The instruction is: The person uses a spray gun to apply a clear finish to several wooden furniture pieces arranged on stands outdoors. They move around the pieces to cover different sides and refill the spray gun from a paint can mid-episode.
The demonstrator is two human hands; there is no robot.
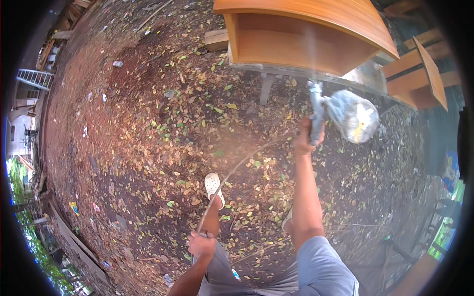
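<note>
My right hand (308, 135) grips a grey spray gun (316, 106) with a wrinkled, cloudy cup (353, 116) on its side. A pale mist rises from the nozzle toward the wooden cabinet (301, 10), whose open front shows an orange-brown inner panel. My left hand (201, 242), low near my left leg, is closed round a thin hose (242, 163) that runs up toward the gun. The cabinet rests on a rough raised wooden support (266, 84).
A second wooden piece with panels (410, 79) stands at the right. Dry leaves and litter cover the dirt ground (138, 148), where my sandalled foot (213, 187) stands. A ladder (34, 78) and boards (74, 237) lie along the left; more hose (365, 225) crosses the lower right.
</note>
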